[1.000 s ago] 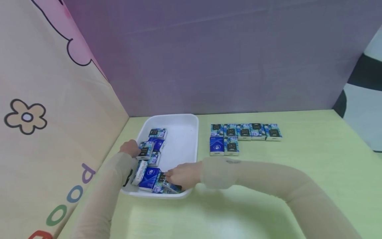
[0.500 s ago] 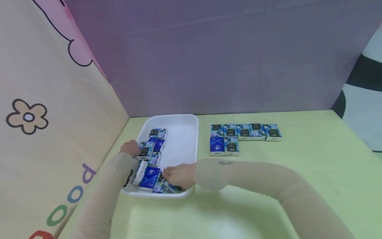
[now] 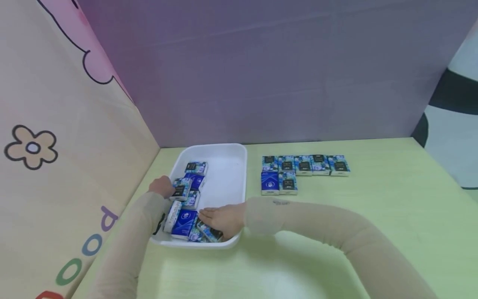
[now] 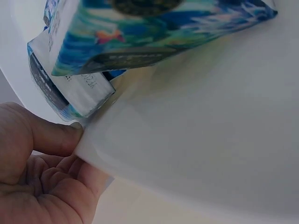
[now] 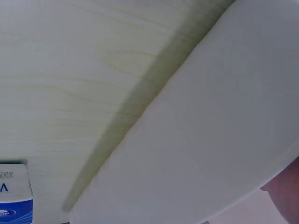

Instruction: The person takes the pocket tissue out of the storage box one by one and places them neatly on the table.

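Observation:
A white plastic tray [image 3: 244, 178] in the head view holds several pocket tissue packs along its left and near sides, some blue, some floral with black labels. My left hand [image 3: 162, 187] is at its left rim; in the left wrist view the thumb [image 4: 60, 137] presses on the rim with fingers curled below. A floral tissue pack [image 3: 181, 189] lies beside that hand. My right hand [image 3: 225, 218] reaches over the near right corner, fingers extended above a slanted floral tissue pack [image 3: 209, 231]. Next to it lies a blue tissue pack [image 3: 184, 223].
Right of the tray, tissue packs stand in two touching rows on the pale green table [image 3: 373, 216], including a blue pack [image 3: 269, 183] and a floral pack [image 3: 288, 183]. A purple-grey wall [image 3: 261, 83] closes the back; a printed cream panel [image 3: 74, 166] stands at left.
My right hand has moved slightly left over the tray's near corner, its fingers straighter. The floral tissue pack beneath it has shifted and shows more. My left hand stays at the rim.

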Demonstrator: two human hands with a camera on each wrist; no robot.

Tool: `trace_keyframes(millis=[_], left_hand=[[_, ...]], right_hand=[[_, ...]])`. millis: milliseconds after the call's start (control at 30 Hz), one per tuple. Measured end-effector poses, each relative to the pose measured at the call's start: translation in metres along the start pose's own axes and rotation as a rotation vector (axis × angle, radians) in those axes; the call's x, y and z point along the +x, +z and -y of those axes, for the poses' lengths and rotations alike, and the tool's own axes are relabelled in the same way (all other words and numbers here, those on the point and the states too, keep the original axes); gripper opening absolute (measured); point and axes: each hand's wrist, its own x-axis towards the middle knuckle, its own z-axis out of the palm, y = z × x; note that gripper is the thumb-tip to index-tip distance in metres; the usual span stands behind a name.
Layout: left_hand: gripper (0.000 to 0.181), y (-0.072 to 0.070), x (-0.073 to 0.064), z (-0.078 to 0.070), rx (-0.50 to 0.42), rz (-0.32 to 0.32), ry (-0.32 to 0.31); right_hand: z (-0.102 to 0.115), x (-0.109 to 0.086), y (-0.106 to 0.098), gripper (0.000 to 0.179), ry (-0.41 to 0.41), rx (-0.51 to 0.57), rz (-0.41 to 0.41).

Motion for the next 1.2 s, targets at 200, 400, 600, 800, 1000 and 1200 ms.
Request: trace_keyframes(millis=[200, 400, 600, 800, 1000, 1200], left_hand=[[0.027, 0.002, 0.003, 0.002, -0.004, -0.006, -0.007], [0.027, 0.002, 0.004, 0.002, -0.009, -0.007, -0.003], [0.028, 0.001, 0.001, 0.000, -0.008, -0.007, 0.001], [0.028, 0.001, -0.003, -0.001, -0.004, -0.004, 0.005], [0.028, 0.000, -0.004, -0.002, -0.010, 0.000, -0.005], [0.028, -0.001, -0.005, -0.002, -0.002, -0.002, -0.005]], right_hand=[[0.000, 0.001, 0.002, 0.085, -0.005, -0.036, -0.075], [-0.001, 0.000, 0.001, 0.083, -0.024, -0.044, -0.123], [-0.002, 0.000, 0.001, 0.082, -0.032, -0.039, -0.153], [-0.003, -0.001, 0.001, 0.084, 0.014, -0.003, -0.151], [-0.003, -0.005, -0.002, 0.085, 0.087, 0.021, -0.156], [-0.006, -0.016, -0.011, 0.088, 0.146, 0.074, -0.173]])
